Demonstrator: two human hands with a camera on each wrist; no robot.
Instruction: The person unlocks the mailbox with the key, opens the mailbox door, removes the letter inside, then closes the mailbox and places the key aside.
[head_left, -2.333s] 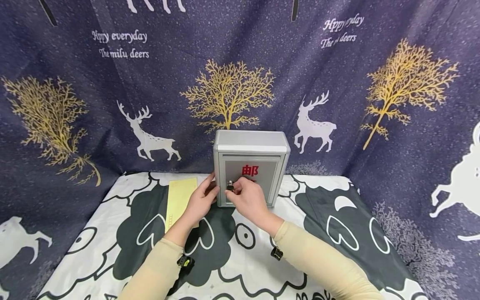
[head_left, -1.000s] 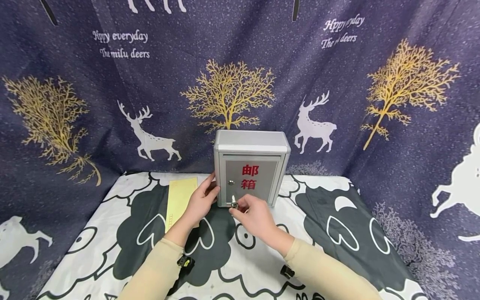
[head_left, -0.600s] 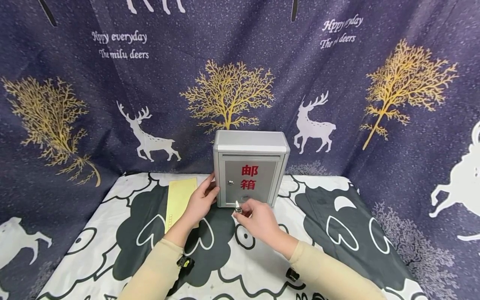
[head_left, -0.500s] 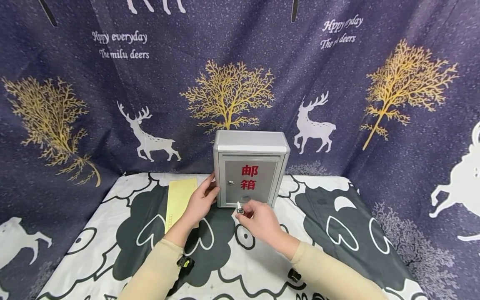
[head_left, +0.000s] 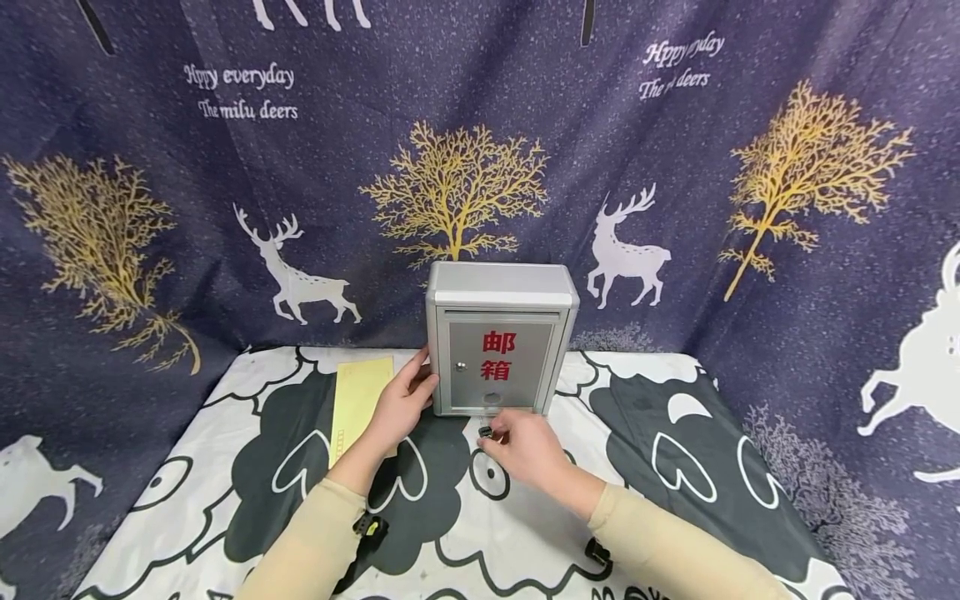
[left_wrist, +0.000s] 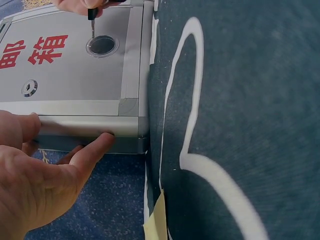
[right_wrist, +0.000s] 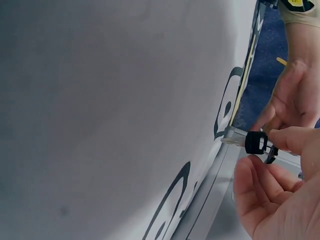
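Note:
A silver-grey mailbox (head_left: 498, 286) with red characters stands upright on the cloth, its door closed. Its lock (head_left: 461, 367) is at the left of the door, with no key in it. My left hand (head_left: 401, 406) rests on the box's left side with fairly straight fingers, thumb near the front edge. Low in front of the box, my right hand (head_left: 528, 450) pinches a key (right_wrist: 256, 142) with a black head between thumb and fingers. Its metal blade points away from the fingertips. In the left wrist view a round dark spot (left_wrist: 102, 46) shows on the door near the key.
A yellow envelope (head_left: 362, 396) lies left of the mailbox, partly under my left forearm. The table is covered by a black-and-white patterned cloth (head_left: 517, 533). Directly behind the box hangs a dark blue curtain (head_left: 480, 75) with deer and trees.
My right hand was at the lock with the key, then drew it out and moved down and slightly right, below the door. The left hand has stayed on the box's side.

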